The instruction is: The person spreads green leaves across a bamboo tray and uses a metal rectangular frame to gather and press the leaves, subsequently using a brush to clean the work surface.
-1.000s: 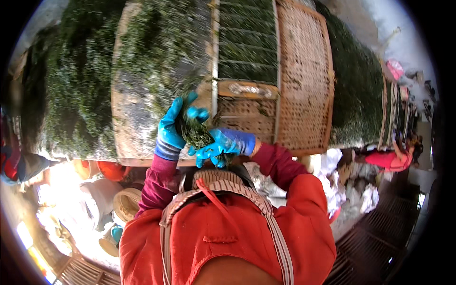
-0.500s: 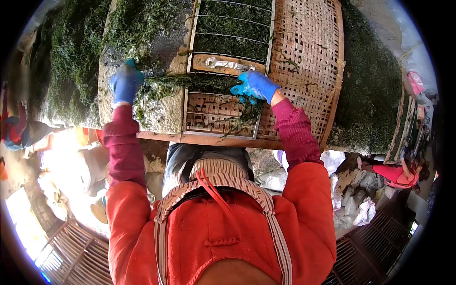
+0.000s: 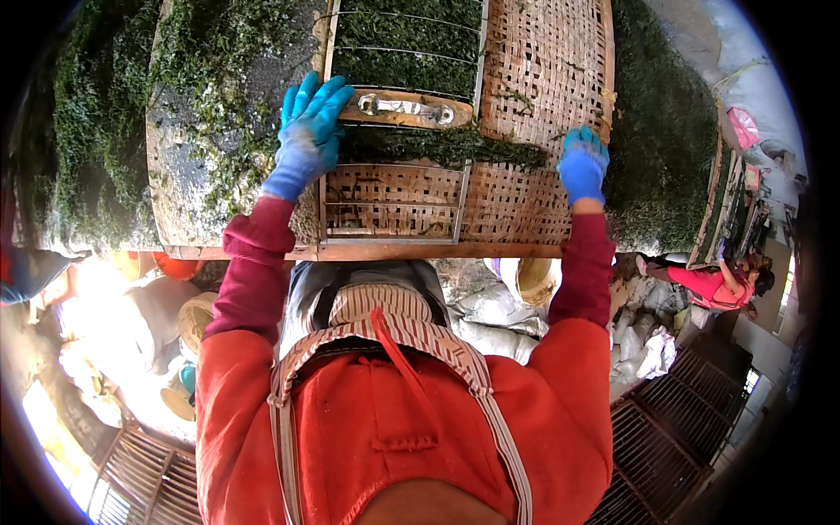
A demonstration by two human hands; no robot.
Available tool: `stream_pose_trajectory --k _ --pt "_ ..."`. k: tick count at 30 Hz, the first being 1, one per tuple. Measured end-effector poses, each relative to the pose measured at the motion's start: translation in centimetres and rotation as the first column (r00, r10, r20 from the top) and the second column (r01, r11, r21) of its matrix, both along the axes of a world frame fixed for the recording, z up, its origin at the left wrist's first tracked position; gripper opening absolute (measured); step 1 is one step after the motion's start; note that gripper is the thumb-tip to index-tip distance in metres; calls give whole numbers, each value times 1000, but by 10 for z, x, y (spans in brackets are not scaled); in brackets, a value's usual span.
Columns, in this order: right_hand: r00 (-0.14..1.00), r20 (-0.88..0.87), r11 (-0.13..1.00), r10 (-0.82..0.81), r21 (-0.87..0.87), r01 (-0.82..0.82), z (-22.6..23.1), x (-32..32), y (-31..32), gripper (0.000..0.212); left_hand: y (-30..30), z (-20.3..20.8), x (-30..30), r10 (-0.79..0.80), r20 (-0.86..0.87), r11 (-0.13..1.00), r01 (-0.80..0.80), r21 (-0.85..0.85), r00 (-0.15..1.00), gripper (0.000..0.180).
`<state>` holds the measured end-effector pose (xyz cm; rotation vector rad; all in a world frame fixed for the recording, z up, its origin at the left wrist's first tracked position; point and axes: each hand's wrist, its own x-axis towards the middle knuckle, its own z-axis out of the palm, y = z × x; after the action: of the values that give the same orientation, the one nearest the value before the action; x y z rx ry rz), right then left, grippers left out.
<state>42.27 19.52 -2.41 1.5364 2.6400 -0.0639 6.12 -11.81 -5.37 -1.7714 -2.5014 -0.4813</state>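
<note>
My left hand, in a blue glove, is open with fingers spread over the left rail of a metal frame with crossbars. It is beside the end of a wooden board with a pale handle. My right hand, also gloved, is near the right edge of a woven mat. Its fingers point away from me, slightly bent, with nothing visible in them. A strip of dark green, stringy plant matter runs below the board, across the frame and onto the mat, ending short of my right hand.
More green matter fills the frame beyond the board. Further layers lie on the left and right. Buckets and pale sacks sit below the front edge. Another person works at the far right.
My left hand has moved right, from the strands to the frame's left rail, and its fingers have spread. My right hand has moved right to the mat's edge; the strip now reaches further right.
</note>
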Motion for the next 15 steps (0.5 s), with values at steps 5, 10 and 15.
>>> stream_pose_trajectory --k 5,10,15 --pt "334 -302 427 893 330 -842 -15 -94 -136 45 -37 -1 22 -393 -185 914 360 -187 901 52" --pt "342 -541 559 769 309 -769 -2 -163 -174 31 -38 -17 19 -393 -129 888 339 -309 911 45" --pt "174 -792 588 586 267 -764 43 -338 -213 51 -40 -78 23 -372 217 924 337 181 902 39"
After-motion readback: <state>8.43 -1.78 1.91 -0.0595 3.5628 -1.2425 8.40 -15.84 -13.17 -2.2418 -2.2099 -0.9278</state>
